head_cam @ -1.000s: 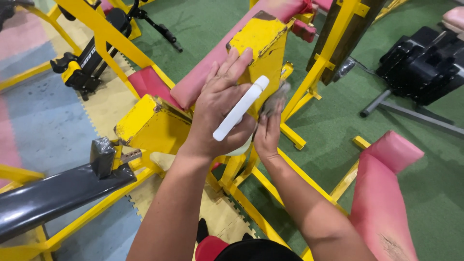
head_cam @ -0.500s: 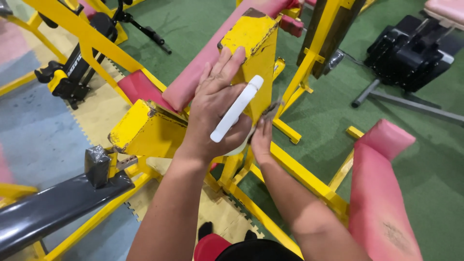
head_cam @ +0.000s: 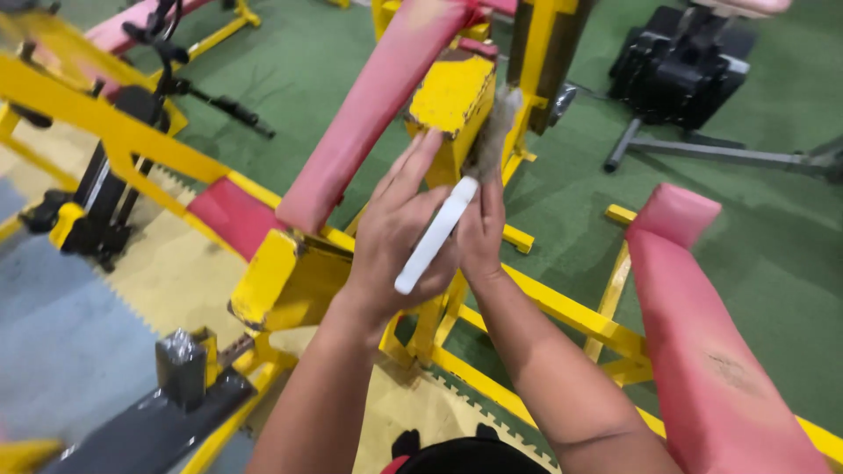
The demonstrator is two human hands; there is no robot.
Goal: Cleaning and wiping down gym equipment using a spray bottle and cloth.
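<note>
My left hand (head_cam: pixel 399 241) grips a white spray bottle (head_cam: pixel 436 234), its fingers stretched up against the yellow metal post (head_cam: pixel 450 101) of a gym bench. Just right of it, my right hand (head_cam: pixel 481 230) presses a grey cloth (head_cam: pixel 496 123) against the post's right side. The cloth reaches up near the post's chipped yellow top plate. A long pink pad (head_cam: pixel 369 101) runs diagonally along the left of the post.
A yellow steel frame (head_cam: pixel 562 312) spreads over green flooring (head_cam: pixel 738 202) and pale foam mats (head_cam: pixel 176 272). Another pink bench pad (head_cam: pixel 702 333) lies at the right. A black weight machine (head_cam: pixel 680 61) stands at the back right, and a dark bar (head_cam: pixel 149 426) crosses the lower left.
My right hand has slid the cloth upward along the post's right side. The view has shifted, so the bench sits further right and higher. My left hand keeps the bottle.
</note>
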